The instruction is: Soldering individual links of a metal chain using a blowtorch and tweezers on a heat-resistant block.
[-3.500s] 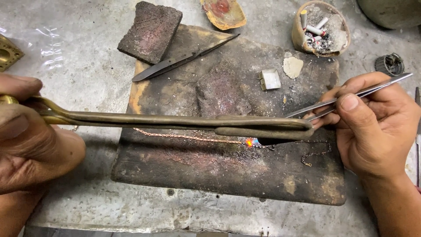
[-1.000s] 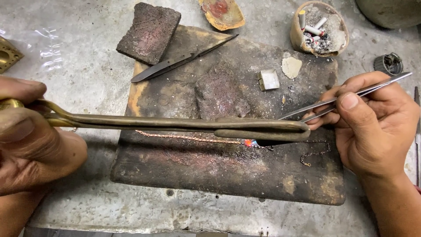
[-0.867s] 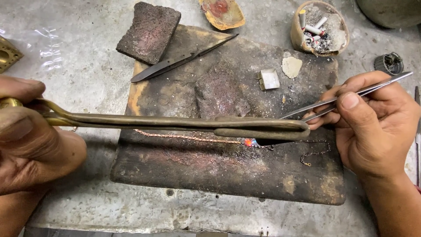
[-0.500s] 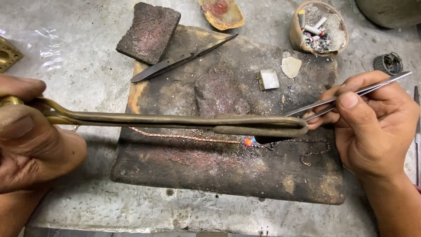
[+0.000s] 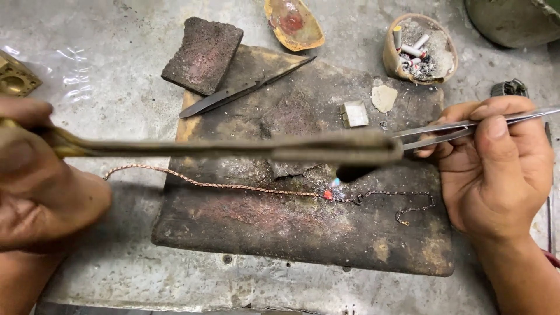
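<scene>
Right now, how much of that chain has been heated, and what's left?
Looks done: the chain's left stretch shows a coppery colour up to the glowing spot. In hand: the left hand aims the blowpipe torch there, and the right hand holds tweezers nearby. Probably left: the short dark stretch to the right on the charred block.

Grey concrete bench (stained, pitted), even light.

Even soft light; near blowpipe blurred.

left hand clenched, right hand pinching
</scene>
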